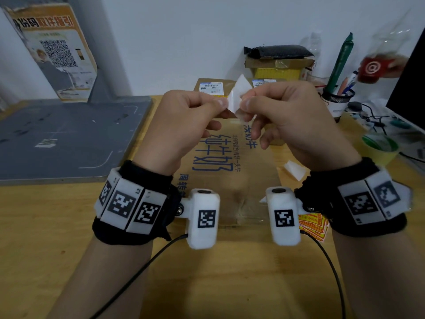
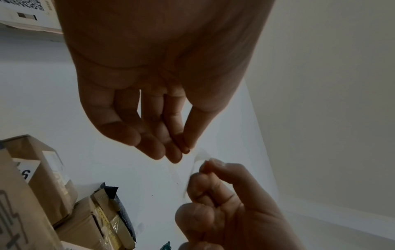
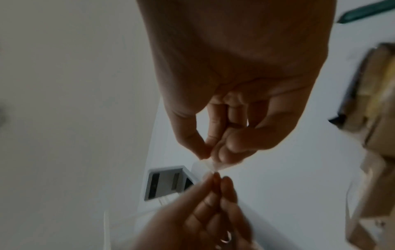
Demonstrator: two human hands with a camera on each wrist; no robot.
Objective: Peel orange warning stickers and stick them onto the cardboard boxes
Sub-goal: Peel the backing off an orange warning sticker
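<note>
Both hands are raised above a large flat cardboard box (image 1: pixel 230 162) with blue print. Between them is a sticker (image 1: pixel 236 95) whose white side faces me. My left hand (image 1: pixel 220 103) pinches its left corner with thumb and forefinger, and my right hand (image 1: pixel 246 104) pinches the right part. In the left wrist view the sticker (image 2: pixel 199 157) looks pale and translucent between the left hand (image 2: pixel 186 148) and the right hand (image 2: pixel 205 167). A stack of orange stickers (image 1: pixel 312 226) lies under my right wrist. Small cardboard boxes (image 1: pixel 210 86) stand at the back.
A white backing scrap (image 1: pixel 295 169) lies on the big box. A grey mat (image 1: pixel 64 134) covers the left of the wooden table. On the right stand a mesh pen holder (image 1: pixel 338 100), a green tape roll (image 1: pixel 379 146), cables and a dark screen edge (image 1: pixel 411 88).
</note>
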